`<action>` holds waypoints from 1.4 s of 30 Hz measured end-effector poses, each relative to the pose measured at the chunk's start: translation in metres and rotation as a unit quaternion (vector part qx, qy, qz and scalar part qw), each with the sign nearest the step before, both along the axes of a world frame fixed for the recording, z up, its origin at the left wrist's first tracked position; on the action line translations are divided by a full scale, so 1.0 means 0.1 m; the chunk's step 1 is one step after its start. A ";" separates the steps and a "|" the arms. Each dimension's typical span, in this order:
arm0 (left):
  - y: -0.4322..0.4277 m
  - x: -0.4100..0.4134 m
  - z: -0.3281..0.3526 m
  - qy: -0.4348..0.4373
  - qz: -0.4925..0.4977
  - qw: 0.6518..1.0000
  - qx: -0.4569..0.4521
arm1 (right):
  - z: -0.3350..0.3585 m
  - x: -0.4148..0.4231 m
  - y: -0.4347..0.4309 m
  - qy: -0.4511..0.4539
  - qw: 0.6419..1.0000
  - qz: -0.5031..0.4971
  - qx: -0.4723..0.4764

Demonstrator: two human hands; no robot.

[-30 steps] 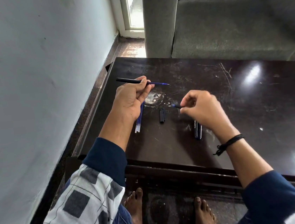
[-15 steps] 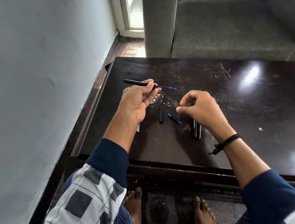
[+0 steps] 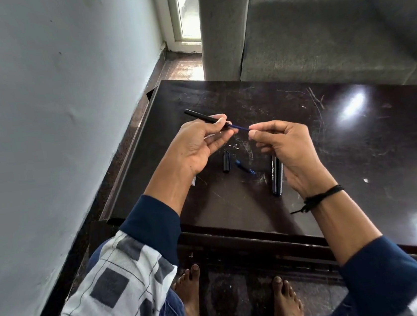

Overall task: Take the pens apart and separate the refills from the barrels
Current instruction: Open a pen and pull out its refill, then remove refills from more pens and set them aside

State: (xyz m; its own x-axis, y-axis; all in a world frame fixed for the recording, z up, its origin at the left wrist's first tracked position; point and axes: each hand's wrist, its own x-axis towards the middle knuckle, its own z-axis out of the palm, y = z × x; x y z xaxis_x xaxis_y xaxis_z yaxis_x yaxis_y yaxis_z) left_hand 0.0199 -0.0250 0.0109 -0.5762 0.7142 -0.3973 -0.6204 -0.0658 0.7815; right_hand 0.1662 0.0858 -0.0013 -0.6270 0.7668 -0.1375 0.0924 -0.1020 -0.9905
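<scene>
While aloft, fingers [image 3: 266, 126] on barrel [image 3: 197, 116] and refill [image 3: 239, 127].

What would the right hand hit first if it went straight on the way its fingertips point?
Probably the left hand: the right hand pinches the blue refill and points along it toward that hand, which grips the black barrel. Depth is hard to judge.

Your left hand [image 3: 195, 146] holds thin black barrel [image 3: 198, 116]; slim blue refill [image 3: 239, 127] pokes out its right end into right hand [image 3: 284, 146] pinch. On dark wooden table [image 3: 330, 144] below, left to right: short black cap [image 3: 226, 162], small blue tip piece [image 3: 245, 167], two black pen barrels [image 3: 275, 176] side by side. Behind table: grey fabric sofa [image 3: 319, 41].
</scene>
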 end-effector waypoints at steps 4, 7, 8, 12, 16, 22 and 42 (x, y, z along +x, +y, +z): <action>-0.02 -0.07 0.02 -0.011 0.044 0.999 0.012 | 0.04 0.04 0.03 0.023 0.995 -0.007 -0.099; -0.03 -0.07 0.02 -0.029 0.061 0.998 0.019 | 0.04 0.05 0.04 0.042 0.987 -0.007 -0.153; -0.02 -0.06 0.02 -0.034 0.061 0.997 0.021 | 0.04 0.04 0.03 0.050 0.985 -0.007 -0.168; 0.00 0.00 0.00 -0.086 0.048 0.995 0.032 | 0.02 0.00 -0.01 0.099 0.971 -0.025 -0.215; -0.03 -0.05 -0.02 -0.124 0.073 0.989 0.039 | 0.08 0.03 0.05 0.152 0.968 -0.076 -0.184; -0.04 -0.14 0.01 -0.038 0.100 0.994 0.019 | 0.17 0.16 0.25 0.115 0.987 -0.101 0.039; -0.07 -0.07 0.01 0.076 0.022 0.997 -0.016 | -0.22 0.25 0.40 -0.395 0.873 -0.095 0.270</action>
State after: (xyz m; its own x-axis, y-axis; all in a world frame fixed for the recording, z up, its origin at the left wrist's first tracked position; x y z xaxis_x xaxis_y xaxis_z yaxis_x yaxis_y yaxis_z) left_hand 0.0132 -0.0316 0.0119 -0.6616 0.6760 -0.3245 -0.4915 -0.0641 0.8685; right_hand 0.1916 0.1262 -0.0232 -0.3554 0.9331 -0.0557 0.8000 0.2729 -0.5344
